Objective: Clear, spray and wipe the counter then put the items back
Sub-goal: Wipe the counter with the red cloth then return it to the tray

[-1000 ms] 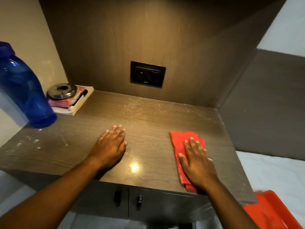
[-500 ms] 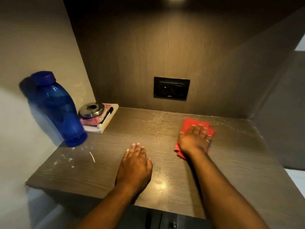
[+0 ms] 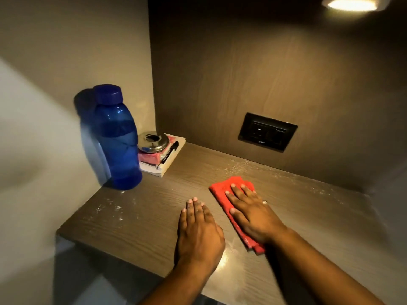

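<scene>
Since half a second ago the right hand (image 3: pixel 253 213) has drawn the red cloth (image 3: pixel 229 190) back from near the rear wall toward the middle of the worktop (image 3: pixel 141 216), closer to the left hand (image 3: pixel 199 230). The right hand lies flat on the cloth, fingers spread and pressing it down; the left hand rests palm-down on the bare surface just beside it, fingers straight and together, holding nothing. White specks show near the left edge and along the back under the socket (image 3: pixel 267 131), so wiping looks unfinished. The blue bottle (image 3: pixel 116 139) stands upright at the left rear, next to a notebook (image 3: pixel 169 159) carrying a metal ashtray (image 3: pixel 153 142) and a pen (image 3: pixel 168 154). A leftward sweep could knock the tall bottle over, or push crumbs off the edge.
</scene>
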`<state>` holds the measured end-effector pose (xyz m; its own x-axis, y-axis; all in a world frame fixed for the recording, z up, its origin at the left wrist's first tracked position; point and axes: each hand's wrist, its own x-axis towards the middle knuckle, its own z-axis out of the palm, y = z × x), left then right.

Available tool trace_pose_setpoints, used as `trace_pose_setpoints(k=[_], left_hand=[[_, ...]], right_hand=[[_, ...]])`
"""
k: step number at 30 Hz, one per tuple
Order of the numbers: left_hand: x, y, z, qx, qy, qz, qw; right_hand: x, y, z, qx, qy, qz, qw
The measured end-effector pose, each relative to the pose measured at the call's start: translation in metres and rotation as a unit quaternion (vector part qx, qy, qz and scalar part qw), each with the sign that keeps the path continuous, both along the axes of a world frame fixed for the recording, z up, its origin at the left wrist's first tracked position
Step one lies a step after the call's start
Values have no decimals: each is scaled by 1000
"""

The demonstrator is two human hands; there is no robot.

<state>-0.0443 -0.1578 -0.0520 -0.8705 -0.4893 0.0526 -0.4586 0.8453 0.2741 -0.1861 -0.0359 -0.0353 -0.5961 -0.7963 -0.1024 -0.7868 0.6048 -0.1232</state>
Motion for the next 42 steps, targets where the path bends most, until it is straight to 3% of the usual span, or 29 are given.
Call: trace_pose_setpoints(k=[4, 7, 11, 16, 21, 24, 26, 30, 34, 42], left_hand=[[-1, -4, -2, -1, -12, -7, 1000], [0, -7, -3, -8, -14, -19, 1000], [2, -5, 1, -4, -16, -18, 1000], [-2, -7, 0, -2, -38, -20, 999], [-4, -5, -2, -6, -44, -16, 999], [-7, -3, -5, -16, -41, -20, 999], [-9, -1, -6, -18, -34, -24, 999], [-11, -1, -5, -27, -37, -38, 998], [-17, 1, -4, -33, -41, -71, 996], [-19, 2, -6, -50, -38, -66, 996]], right_hand=[[-46, -82, 3, 7, 6, -1, 1000], [-70, -99, -1, 9, 1, -15, 1000], [-89, -58, -3, -3, -12, -42, 999], [-121, 53, -3, -13, -12, -167, 986], [-101, 120, -9, -46, 0, -369, 928], [-76, 107, -12, -32, -7, -414, 910], [-65, 88, -13, -29, -7, -376, 926], [-61, 37, -8, -28, 0, -182, 983], [-75, -12, -1, -16, -1, -46, 999], [-91, -109, 3, -14, -29, 13, 999]])
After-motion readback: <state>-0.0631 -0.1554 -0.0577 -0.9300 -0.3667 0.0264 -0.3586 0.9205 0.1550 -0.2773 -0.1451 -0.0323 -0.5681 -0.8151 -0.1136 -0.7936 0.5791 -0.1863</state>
